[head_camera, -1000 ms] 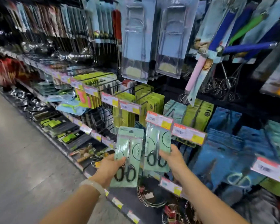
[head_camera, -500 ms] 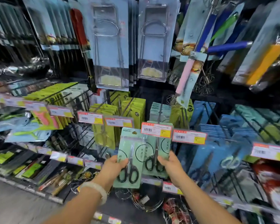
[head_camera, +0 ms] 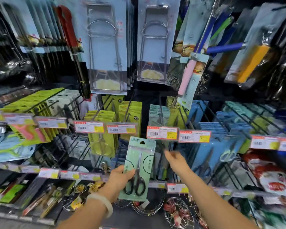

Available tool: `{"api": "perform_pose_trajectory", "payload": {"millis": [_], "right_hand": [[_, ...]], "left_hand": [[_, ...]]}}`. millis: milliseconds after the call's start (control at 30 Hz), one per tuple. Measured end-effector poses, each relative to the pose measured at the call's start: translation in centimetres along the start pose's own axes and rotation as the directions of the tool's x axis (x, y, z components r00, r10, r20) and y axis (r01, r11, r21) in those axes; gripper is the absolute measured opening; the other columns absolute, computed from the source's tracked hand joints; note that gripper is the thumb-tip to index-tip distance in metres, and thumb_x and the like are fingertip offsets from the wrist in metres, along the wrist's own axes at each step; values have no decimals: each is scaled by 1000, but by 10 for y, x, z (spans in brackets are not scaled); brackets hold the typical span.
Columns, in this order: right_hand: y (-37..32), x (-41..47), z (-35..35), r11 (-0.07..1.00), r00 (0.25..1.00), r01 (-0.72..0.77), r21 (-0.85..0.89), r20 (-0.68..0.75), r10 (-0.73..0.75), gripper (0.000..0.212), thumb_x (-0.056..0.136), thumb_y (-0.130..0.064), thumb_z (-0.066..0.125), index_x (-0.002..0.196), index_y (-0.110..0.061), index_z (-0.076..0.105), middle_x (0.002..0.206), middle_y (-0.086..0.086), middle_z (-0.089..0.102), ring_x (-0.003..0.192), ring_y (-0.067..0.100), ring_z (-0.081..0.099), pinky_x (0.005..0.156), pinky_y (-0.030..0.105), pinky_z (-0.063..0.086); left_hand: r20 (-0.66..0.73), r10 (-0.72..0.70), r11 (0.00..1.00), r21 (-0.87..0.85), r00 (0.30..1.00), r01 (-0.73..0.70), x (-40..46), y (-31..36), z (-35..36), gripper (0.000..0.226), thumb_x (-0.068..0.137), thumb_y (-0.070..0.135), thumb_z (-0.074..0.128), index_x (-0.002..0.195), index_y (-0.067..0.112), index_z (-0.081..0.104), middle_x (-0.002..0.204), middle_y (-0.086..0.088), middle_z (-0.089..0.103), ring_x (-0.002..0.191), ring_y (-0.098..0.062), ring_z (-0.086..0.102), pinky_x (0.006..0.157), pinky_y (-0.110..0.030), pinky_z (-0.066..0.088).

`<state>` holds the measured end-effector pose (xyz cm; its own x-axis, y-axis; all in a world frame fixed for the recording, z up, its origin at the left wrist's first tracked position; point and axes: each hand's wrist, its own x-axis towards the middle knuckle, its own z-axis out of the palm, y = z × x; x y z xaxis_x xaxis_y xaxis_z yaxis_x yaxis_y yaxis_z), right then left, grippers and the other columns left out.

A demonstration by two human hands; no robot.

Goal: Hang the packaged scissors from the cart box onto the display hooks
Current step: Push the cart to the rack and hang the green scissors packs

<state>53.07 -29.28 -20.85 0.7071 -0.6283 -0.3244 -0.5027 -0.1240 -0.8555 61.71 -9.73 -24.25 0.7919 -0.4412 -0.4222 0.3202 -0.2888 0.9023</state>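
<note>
Head view: our right hand (head_camera: 176, 160), blurred, has let go of one pack, apparently hung under the price tag (head_camera: 162, 133) at twelve o'clock. Our left hand (head_camera: 120, 176) still grips the remaining scissors pack (head_camera: 139, 167), next to hang.

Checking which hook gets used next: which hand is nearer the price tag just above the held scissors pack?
Right. The right hand reaches up just below the price tag; the left hand sits lower and further left, gripping the scissors pack.

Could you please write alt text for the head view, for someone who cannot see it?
The left hand holds a mint-green scissors pack before crowded display hooks. The blurred right hand reaches toward the rack below a price tag.
</note>
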Motion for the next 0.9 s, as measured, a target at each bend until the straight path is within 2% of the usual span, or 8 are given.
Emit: {"api": "perform_pose_trajectory", "payload": {"millis": [67,133,200,300,500,667,800,900], "right_hand": [[6,-22,7,998,986,22,52,165,-31,36,92,-43,50,114,-15,54,114,-2,60,105,15,57,95,29,45],[11,-40,15,997,967,32,69,252,-48,16,90,-31,58,100,-18,55,93,-7,62,83,6,61,77,19,50],[19,-43,20,988,979,50,149,187,-78,6,89,-15,61,88,-12,55,78,-2,61,64,2,57,58,13,47],[16,-40,15,979,990,137,152,4,-140,25,89,-4,58,68,-15,49,56,-8,50,48,-1,47,48,9,38],[-13,-24,-6,942,964,259,215,-121,-237,10,90,-8,57,96,-16,56,76,-1,58,74,12,54,76,26,45],[-12,-7,-6,957,965,239,167,-150,-215,13,92,-11,55,104,-11,58,80,6,54,71,15,48,65,18,40],[-2,0,0,965,965,244,100,-120,-232,16,93,-12,53,107,-11,59,89,7,60,76,15,53,71,23,43],[2,9,2,971,966,227,75,-146,-215,21,93,-14,53,112,-6,58,71,-4,52,61,7,45,58,15,37]], "left_hand": [[20,-17,1000,14,1000,16,1,-4,9,11,87,14,66,96,8,67,97,-11,73,98,-30,66,94,-48,51],[47,-40,999,9,998,39,-1,-4,20,7,87,11,66,93,7,68,95,-13,73,96,-32,67,92,-48,52],[73,-38,999,-7,997,39,-2,-3,31,6,86,9,67,90,6,69,93,-15,73,95,-34,68,90,-49,53],[68,44,998,50,997,-48,-5,8,44,7,88,15,65,88,9,68,92,-9,72,90,-27,67,87,-42,54],[-4,236,956,180,972,-231,8,52,62,16,86,21,66,84,6,63,87,-13,70,77,-23,62,78,-42,53],[-7,205,947,253,979,-196,16,60,70,21,87,20,63,70,11,56,74,-5,60,66,-17,54,62,-29,42],[-4,146,962,232,989,-141,22,48,69,19,86,19,64,84,1,63,86,-15,66,72,-21,55,68,-33,47],[-8,143,968,208,990,-138,27,48,69,19,87,19,64,88,0,64,89,-16,66,74,-22,56,69,-34,48]]}}
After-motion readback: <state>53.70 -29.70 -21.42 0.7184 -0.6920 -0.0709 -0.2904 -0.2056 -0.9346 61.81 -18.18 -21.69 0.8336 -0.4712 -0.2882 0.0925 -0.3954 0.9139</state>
